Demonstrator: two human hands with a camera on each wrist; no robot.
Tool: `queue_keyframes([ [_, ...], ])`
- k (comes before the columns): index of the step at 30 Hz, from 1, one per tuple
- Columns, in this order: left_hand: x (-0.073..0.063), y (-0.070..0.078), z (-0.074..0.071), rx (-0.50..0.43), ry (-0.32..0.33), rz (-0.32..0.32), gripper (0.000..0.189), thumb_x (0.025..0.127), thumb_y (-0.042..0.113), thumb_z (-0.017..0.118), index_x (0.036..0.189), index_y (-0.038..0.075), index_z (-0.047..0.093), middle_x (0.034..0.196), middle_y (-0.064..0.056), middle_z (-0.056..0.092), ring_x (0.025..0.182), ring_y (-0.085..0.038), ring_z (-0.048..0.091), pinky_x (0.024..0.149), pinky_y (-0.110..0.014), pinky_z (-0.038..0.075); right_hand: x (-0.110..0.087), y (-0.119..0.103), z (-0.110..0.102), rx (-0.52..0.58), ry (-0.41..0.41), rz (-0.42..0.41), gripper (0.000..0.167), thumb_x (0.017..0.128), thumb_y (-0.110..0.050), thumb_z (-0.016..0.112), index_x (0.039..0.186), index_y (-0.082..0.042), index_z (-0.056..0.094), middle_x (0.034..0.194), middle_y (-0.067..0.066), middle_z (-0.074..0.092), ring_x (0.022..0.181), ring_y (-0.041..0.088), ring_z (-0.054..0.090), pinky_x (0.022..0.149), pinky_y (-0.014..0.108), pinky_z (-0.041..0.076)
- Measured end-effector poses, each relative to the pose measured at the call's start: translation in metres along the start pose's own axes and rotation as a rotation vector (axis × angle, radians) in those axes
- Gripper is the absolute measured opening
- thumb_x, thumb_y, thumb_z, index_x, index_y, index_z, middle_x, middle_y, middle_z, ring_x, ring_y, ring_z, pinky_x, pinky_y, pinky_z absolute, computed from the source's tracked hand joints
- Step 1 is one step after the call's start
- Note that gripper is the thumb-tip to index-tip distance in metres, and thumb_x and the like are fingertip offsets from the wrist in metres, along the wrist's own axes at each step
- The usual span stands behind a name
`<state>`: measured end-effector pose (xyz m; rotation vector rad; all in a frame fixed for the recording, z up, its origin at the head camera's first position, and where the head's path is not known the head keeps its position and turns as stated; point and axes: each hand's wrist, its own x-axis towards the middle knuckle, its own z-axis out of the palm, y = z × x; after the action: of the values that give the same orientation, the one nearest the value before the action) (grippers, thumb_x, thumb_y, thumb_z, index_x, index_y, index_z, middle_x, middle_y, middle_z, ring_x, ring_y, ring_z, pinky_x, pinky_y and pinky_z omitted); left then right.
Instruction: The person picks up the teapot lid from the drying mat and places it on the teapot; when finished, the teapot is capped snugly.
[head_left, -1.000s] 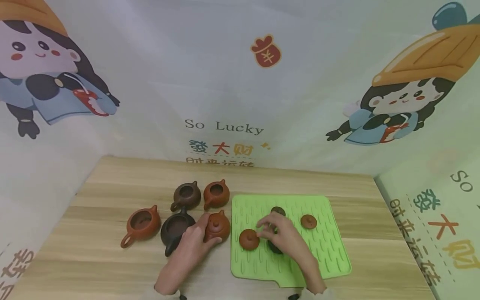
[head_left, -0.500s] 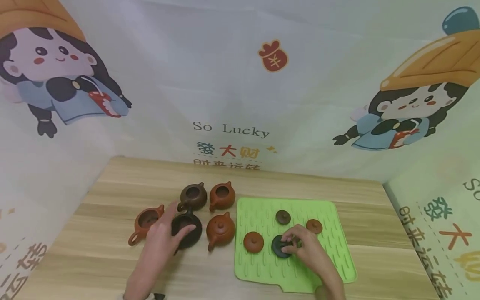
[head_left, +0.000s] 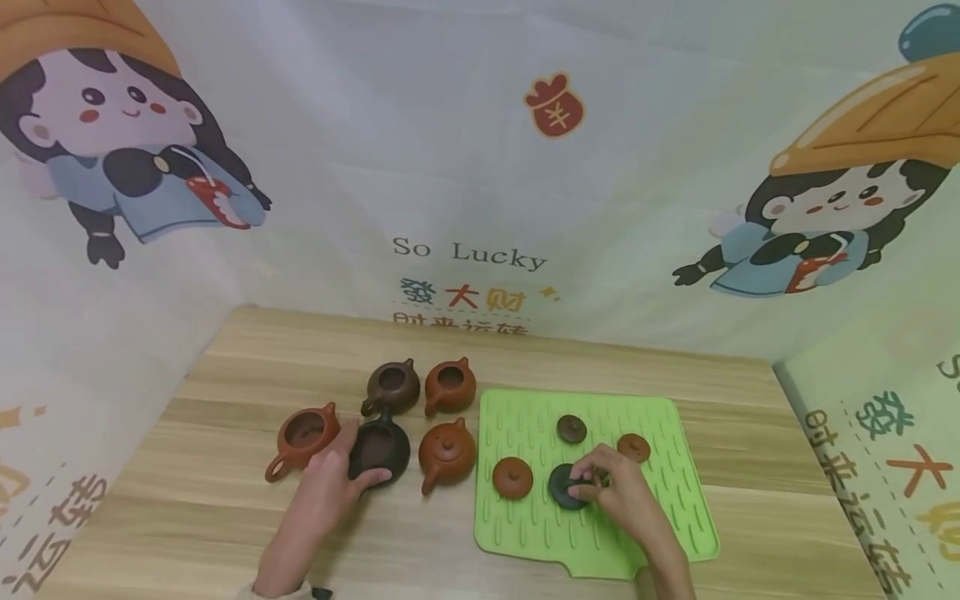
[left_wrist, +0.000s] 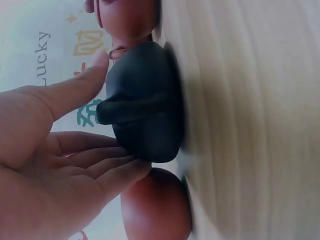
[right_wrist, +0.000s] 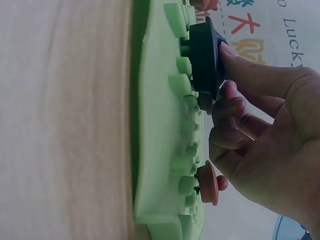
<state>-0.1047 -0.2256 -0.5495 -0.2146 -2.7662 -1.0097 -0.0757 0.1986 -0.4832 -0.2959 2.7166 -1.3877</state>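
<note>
A black, lidless teapot (head_left: 381,454) stands on the wooden table between my left hand (head_left: 326,475) and a lidded reddish-brown teapot (head_left: 447,454). In the left wrist view, my straight fingers (left_wrist: 107,167) lie against one side of the black pot, while the thumb extends near its top on the other side. My right hand (head_left: 618,492) pinches the knob of a black teapot lid (right_wrist: 202,60) between thumb and curled fingers. The lid is low over the green mat (head_left: 525,533); in the right wrist view it sits at the mat's raised nubs.
Left of the black pot is an open red teapot (head_left: 306,435). Behind it stand an open dark brown teapot (head_left: 395,387) and another open red one (head_left: 452,387). On the mat lie a larger red lid (head_left: 513,477), a dark brown lid (head_left: 572,428) and a small red lid (head_left: 634,447).
My left hand has left the lidded red teapot and moved left to the black pot. The right hand has come down on the black lid and now pinches its knob.
</note>
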Motion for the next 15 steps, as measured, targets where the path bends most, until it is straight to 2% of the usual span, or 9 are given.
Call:
queue_keyframes([
  [3,-0.003,0.0,0.002,-0.015,-0.002,-0.006,0.085,0.08,0.02,0.099,0.148,-0.004,0.055,0.134,-0.036,0.069,0.117,-0.059,0.07,0.09,-0.069,0.059,0.001,-0.001,0.0,0.009,-0.005,0.011,0.015,0.085,0.002,0.089,0.089,-0.005,0.076,0.085,0.0,0.06,0.078,0.004,0.051,0.071,0.022,0.046],
  [6,-0.005,0.0,0.003,-0.012,-0.01,-0.008,0.084,0.083,0.017,0.098,0.151,-0.005,0.054,0.139,-0.036,0.068,0.123,-0.058,0.068,0.094,-0.068,0.059,0.0,-0.002,0.0,0.006,-0.011,0.012,0.015,0.085,0.002,0.089,0.088,-0.004,0.076,0.085,0.0,0.06,0.077,0.004,0.05,0.071,0.022,0.046],
  [10,-0.005,-0.003,0.005,-0.022,-0.003,-0.02,0.085,0.082,0.018,0.099,0.152,-0.005,0.056,0.142,-0.034,0.067,0.125,-0.057,0.068,0.096,-0.067,0.059,0.001,-0.005,0.0,0.003,-0.002,0.013,0.015,0.085,0.003,0.089,0.088,-0.004,0.076,0.085,-0.001,0.059,0.077,0.004,0.05,0.071,0.021,0.046],
  [15,-0.003,-0.005,0.002,-0.039,-0.008,-0.047,0.086,0.079,0.019,0.1,0.152,0.0,0.059,0.139,-0.036,0.068,0.122,-0.058,0.069,0.095,-0.068,0.058,0.006,-0.015,0.003,0.013,0.034,0.004,0.017,0.084,0.004,0.089,0.088,-0.007,0.076,0.084,-0.002,0.057,0.076,0.005,0.05,0.069,0.021,0.045],
])
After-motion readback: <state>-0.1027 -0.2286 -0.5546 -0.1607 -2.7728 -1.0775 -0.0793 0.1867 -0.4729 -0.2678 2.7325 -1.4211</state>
